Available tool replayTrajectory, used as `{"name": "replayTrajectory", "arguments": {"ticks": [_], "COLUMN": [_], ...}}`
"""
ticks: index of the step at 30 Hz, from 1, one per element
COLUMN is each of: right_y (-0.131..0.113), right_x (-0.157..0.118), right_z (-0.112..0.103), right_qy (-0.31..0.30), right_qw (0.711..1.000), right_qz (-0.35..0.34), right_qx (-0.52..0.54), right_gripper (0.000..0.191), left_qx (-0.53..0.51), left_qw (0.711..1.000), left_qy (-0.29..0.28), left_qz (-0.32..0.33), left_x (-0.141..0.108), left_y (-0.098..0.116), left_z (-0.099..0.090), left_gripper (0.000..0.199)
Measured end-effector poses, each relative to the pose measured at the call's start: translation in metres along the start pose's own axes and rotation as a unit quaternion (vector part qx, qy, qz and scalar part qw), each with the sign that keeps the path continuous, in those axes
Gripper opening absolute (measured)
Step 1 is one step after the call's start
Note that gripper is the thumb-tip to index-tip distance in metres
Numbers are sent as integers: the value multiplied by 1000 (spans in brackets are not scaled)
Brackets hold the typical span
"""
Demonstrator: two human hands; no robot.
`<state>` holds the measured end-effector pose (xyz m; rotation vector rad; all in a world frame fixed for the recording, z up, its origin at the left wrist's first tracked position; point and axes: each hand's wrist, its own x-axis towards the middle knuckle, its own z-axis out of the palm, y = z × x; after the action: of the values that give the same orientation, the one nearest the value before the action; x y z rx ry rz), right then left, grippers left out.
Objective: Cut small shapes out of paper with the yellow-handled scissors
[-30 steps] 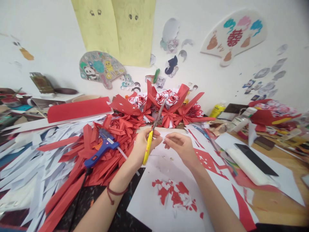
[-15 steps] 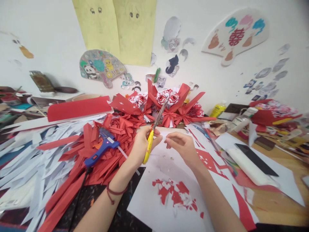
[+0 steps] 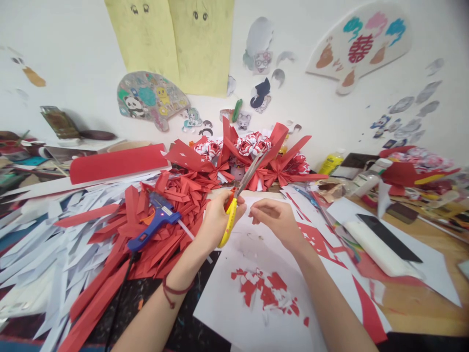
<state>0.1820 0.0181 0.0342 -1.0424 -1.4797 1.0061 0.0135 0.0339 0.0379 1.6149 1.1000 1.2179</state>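
Note:
My left hand (image 3: 216, 218) is closed round the yellow handle of a pair of scissors (image 3: 230, 217), whose metal blades point up and away over the desk. Just to the right, my right hand (image 3: 273, 218) has its thumb and fingertips pinched together, on something too small to make out. Both hands are above a white paper sheet (image 3: 223, 303). Red and white paper scraps (image 3: 269, 293) lie in a small heap on that sheet, nearer to me.
A blue glue gun (image 3: 156, 225) rests on folded red paper strips (image 3: 186, 195); white strips (image 3: 73, 239) spread at the left. Red paper bouquets (image 3: 252, 146) stand by the wall. A black phone (image 3: 388, 237) lies on a white roll at the right.
The scissors have turned slightly, with the blades tilting more to the right and the handle looking wider. The camera view has shifted a little; my right hand has barely moved.

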Motion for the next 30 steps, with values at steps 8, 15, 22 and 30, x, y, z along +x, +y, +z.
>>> {"name": "replayTrajectory", "arguments": {"ticks": [8, 15, 22, 30], "right_y": [-2, -3, -9, -10], "right_x": [0, 2, 5, 0], "right_z": [1, -2, -2, -2], "right_qy": [0, 140, 273, 238], "right_qw": [1000, 986, 946, 954], "right_qz": [-2, -76, -146, -149], "right_qx": [-13, 38, 98, 103], "right_gripper": [17, 15, 11, 6], "left_qx": [5, 86, 201, 232], "left_qw": [1000, 994, 972, 967], "left_qy": [-7, -13, -78, -69], "left_qz": [4, 64, 93, 83], "left_x": [0, -2, -4, -5], "left_y": [-3, 0, -4, -3], "left_z": [1, 1, 10, 14], "left_gripper": [28, 32, 31, 31]}}
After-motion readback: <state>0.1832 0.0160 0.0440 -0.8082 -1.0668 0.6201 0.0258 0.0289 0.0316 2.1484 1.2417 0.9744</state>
